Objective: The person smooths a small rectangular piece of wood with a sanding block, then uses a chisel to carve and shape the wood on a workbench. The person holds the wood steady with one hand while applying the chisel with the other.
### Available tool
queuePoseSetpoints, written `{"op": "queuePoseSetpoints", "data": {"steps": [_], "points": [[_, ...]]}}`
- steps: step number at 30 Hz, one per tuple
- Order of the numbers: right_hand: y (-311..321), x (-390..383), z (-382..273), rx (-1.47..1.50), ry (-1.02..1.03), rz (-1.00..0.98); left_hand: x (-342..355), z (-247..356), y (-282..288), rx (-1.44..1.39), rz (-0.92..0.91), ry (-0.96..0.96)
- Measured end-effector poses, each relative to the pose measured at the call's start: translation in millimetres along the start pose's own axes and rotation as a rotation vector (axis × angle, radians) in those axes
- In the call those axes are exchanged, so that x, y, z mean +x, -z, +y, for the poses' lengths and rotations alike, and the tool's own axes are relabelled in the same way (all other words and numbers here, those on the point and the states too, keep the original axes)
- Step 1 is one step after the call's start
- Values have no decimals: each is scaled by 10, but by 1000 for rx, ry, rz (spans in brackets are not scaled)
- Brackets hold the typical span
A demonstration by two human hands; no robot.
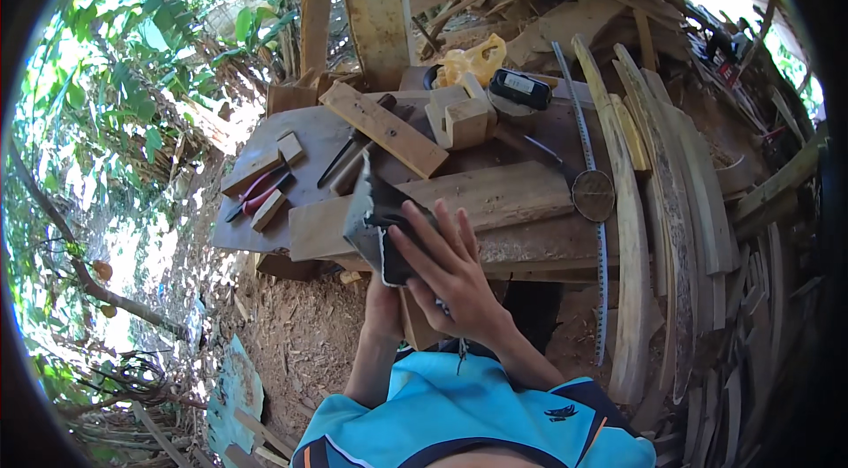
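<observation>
A bent dark sheet point(394, 219) with a ragged pale edge and a grey-green reverse side is held up in front of me, over the near edge of the workbench. My right hand point(450, 278) lies against its dark face, fingers stretched and spread. Under the sheet's lower edge my left hand point(382, 309) grips it from below; most of its fingers are hidden behind the sheet. Below, between my wrists, shows a piece of wood point(419, 325), partly covered by the right hand. A wide plank point(503, 199) lies on the bench just beyond the sheet.
On the workbench point(234, 234) lie red-handled pliers point(262, 194), a short board point(384, 128), a dark-handled tool point(353, 143), notched wooden blocks point(464, 115), a black case point(519, 88) and a yellow bag point(475, 60). A long ruler point(585, 128) passes a round disc point(593, 195). Long timber point(625, 291) flanks the right.
</observation>
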State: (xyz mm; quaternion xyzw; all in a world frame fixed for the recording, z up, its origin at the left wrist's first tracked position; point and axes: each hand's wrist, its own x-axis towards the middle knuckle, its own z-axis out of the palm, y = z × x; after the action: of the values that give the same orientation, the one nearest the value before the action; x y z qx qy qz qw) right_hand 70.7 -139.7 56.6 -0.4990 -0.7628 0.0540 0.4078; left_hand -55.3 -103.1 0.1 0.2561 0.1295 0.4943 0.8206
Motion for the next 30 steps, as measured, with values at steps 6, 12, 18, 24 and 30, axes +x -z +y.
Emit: {"op": "queuePoseSetpoints", "data": {"steps": [6,12,18,24,30], "points": [[-222,-196,-116,129,20,-174,223,392,-317,190,153,-494],[-105,393,176,342,-18,22,93,-244,-228,397,323,-228],[-459,-246,217,506,-66,-48,400,80,46,387,153,-422],[-390,-119,228,286,-6,50,297,-121,-30,224,305,-228],[-84,387,411,528,-284,661,80,-312,-143,91,260,315]]}}
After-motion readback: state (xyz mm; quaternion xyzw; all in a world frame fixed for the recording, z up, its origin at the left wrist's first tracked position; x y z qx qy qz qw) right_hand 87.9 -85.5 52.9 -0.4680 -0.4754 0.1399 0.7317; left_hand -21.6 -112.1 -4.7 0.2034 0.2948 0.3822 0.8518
